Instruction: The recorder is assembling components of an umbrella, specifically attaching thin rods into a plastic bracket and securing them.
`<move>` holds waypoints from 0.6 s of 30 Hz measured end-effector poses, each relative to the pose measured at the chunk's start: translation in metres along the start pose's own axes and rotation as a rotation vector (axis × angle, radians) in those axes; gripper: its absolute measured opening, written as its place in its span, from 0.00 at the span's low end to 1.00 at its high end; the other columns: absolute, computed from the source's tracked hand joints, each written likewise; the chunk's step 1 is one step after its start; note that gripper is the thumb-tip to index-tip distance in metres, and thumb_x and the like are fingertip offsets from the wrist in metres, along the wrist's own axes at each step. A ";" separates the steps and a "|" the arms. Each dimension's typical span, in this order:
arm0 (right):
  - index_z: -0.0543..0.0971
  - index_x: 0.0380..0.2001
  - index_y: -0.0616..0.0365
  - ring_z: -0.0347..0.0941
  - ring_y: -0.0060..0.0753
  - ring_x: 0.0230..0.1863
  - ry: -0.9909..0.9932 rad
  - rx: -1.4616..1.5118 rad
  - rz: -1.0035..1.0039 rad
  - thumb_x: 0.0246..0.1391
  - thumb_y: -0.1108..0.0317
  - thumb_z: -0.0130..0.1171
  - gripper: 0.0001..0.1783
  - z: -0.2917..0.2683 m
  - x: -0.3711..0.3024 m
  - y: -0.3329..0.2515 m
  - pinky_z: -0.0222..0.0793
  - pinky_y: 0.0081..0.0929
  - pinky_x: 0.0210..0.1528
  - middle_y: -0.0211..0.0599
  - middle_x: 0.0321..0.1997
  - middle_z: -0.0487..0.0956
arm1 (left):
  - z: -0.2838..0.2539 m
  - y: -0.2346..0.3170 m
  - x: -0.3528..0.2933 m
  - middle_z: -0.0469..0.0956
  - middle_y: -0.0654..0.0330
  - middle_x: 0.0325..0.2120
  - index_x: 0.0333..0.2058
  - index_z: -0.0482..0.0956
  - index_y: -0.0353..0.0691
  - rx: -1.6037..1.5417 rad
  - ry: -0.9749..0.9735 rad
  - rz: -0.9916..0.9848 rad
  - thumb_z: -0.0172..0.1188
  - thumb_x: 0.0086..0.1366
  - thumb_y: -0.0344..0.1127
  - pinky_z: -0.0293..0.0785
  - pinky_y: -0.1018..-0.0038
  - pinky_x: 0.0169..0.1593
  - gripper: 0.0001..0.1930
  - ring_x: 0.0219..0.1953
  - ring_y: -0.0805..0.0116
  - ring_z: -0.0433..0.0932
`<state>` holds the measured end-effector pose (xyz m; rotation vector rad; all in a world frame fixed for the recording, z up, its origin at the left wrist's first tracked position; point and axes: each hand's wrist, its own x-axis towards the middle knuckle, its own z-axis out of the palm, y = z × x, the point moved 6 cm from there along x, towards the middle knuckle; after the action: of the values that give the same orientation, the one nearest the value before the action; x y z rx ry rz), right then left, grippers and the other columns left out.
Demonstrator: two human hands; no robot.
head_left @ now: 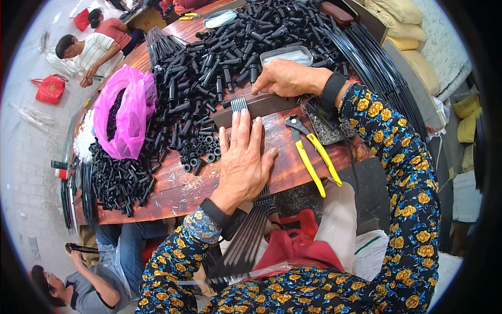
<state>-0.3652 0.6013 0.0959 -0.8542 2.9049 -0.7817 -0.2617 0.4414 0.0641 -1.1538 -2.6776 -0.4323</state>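
Note:
My left hand (pixel 243 167) lies flat, fingers stretched, over a fanned row of thin dark rods (pixel 246 233) that runs from my lap over the table edge. Their pale, silvery ends (pixel 239 103) show beyond my fingertips, against a long dark bar (pixel 277 106). My right hand (pixel 293 78) is just behind the bar, right of those ends, with its fingers curled and pointing down. Whatever its fingertips may hold is hidden. Pliers-like cutters with yellow handles (pixel 307 162) rest with slightly spread jaws on the table, right of my left hand.
Black plastic tubular parts (pixel 225 78) are heaped across the table (pixel 180 196). A pink plastic bag (pixel 130 120) stands left. Behind my right hand is a tray of thin pale pins (pixel 286 56); a metal tray (pixel 327 131) sits by the cutters. Long black rods (pixel 381 73) lie right. Other people sit left.

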 end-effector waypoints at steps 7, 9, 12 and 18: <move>0.84 0.40 0.57 0.80 0.49 0.38 0.030 -0.016 0.041 0.46 0.76 0.57 0.16 0.003 0.001 -0.004 0.73 0.36 0.41 0.51 0.35 0.82 | 0.003 -0.001 0.000 0.49 0.40 0.67 0.64 0.59 0.34 -0.001 -0.001 0.007 0.53 0.65 0.46 0.37 0.47 0.69 0.33 0.71 0.43 0.45; 0.85 0.37 0.60 0.80 0.49 0.36 0.090 0.043 0.047 0.44 0.77 0.56 0.15 0.003 0.002 0.003 0.74 0.36 0.40 0.53 0.33 0.82 | 0.002 0.001 0.001 0.49 0.40 0.67 0.64 0.59 0.35 -0.016 -0.003 0.009 0.53 0.65 0.46 0.37 0.47 0.69 0.33 0.71 0.43 0.44; 0.85 0.34 0.61 0.81 0.48 0.36 0.089 0.032 0.045 0.43 0.77 0.55 0.14 0.004 0.011 -0.001 0.74 0.36 0.40 0.52 0.32 0.83 | 0.001 -0.003 -0.001 0.49 0.41 0.67 0.64 0.59 0.35 0.007 -0.008 -0.006 0.53 0.65 0.46 0.37 0.47 0.69 0.33 0.71 0.43 0.44; 0.86 0.32 0.58 0.81 0.47 0.37 0.091 -0.019 0.073 0.37 0.77 0.55 0.17 -0.002 0.017 -0.011 0.75 0.37 0.41 0.49 0.32 0.83 | 0.003 -0.001 -0.001 0.49 0.41 0.67 0.64 0.59 0.35 0.004 0.016 0.009 0.53 0.65 0.46 0.37 0.47 0.69 0.32 0.71 0.44 0.45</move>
<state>-0.3743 0.5853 0.1047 -0.7275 3.0083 -0.8088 -0.2623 0.4416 0.0605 -1.1564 -2.6573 -0.4325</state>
